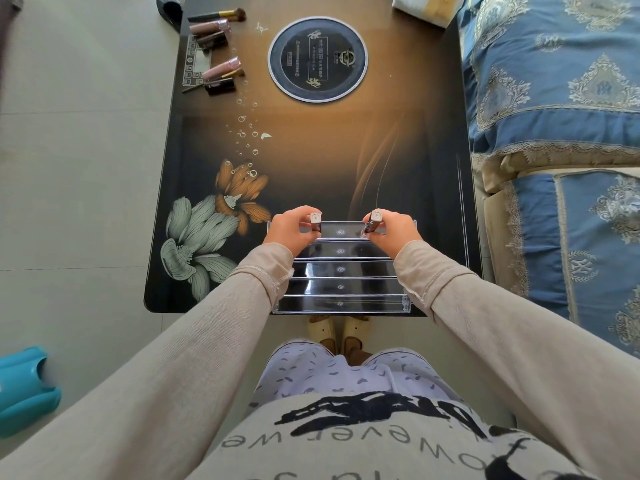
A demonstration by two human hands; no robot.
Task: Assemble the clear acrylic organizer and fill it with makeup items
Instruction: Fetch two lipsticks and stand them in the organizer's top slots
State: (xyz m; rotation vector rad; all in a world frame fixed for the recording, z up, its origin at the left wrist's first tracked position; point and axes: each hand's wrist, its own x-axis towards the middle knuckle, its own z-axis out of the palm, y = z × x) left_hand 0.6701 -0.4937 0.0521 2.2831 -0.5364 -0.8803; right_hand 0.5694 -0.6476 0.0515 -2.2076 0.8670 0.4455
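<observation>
Both arms stretched forward in beige sleeves point(207, 320), wrists level over the organizer point(341, 271). Left hand point(294, 230) curled, fingers pinched round a dark lipstick point(316, 221) held upright, pale cap end up. Right hand point(391, 232) likewise closed on a second lipstick point(372, 220), this one tilted inward. Both tubes poised at the far, topmost tier; cannot tell whether touching it.

One organizer: clear acrylic, stepped, five long tiers counted from the near edge up, each with a small round mark at the centre, dark counter point(329, 150) showing through. Set at the counter's near edge, just in front of the body.

At the far left corner, well apart, a loose cluster of makeup point(216, 50): two pink tubes, two dark tubes, two brushes as far as can be counted. One round black disc point(318, 58) beside them. Blue bedding point(554, 98) along the right.
</observation>
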